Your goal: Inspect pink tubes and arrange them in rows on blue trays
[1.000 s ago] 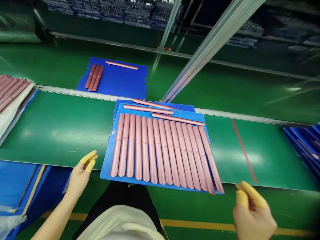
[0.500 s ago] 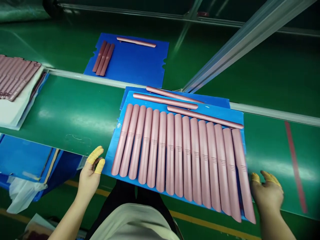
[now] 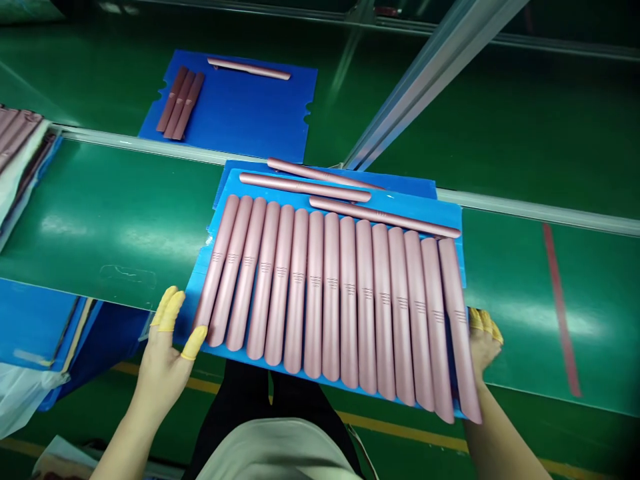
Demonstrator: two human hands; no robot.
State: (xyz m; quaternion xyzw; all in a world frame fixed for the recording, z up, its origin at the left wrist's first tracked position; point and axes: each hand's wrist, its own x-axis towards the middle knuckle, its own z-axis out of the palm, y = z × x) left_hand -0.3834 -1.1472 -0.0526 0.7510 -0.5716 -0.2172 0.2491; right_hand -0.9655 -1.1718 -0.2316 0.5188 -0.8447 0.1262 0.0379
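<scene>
Pink, half-round handle-like pieces [image 3: 299,287] lie in a close row on a light blue board [image 3: 425,209], each with fine lines across its middle. My left hand [image 3: 163,353] is at the board's near left corner, in yellow finger cots. Its fingers are stretched out and its thumb tip meets the lower end of the leftmost piece. At the right edge is my right hand [image 3: 483,343], close beside the rightmost piece [image 3: 460,330]. Its cot-covered fingers are together, while its thumb is hidden behind that piece and the board.
Three pink strips lie crosswise along the board's far side, including a long strip [image 3: 385,217]. Beyond the metal rail [image 3: 150,145], a darker blue sheet [image 3: 250,110] carries a few pieces. A metal post [image 3: 415,80] rises behind. Blue bins [image 3: 35,320] stand at left.
Both hands have come in to the board's sides, the left thumb now at the leftmost piece. My right hand has moved left and is partly hidden. The whole view has shifted.
</scene>
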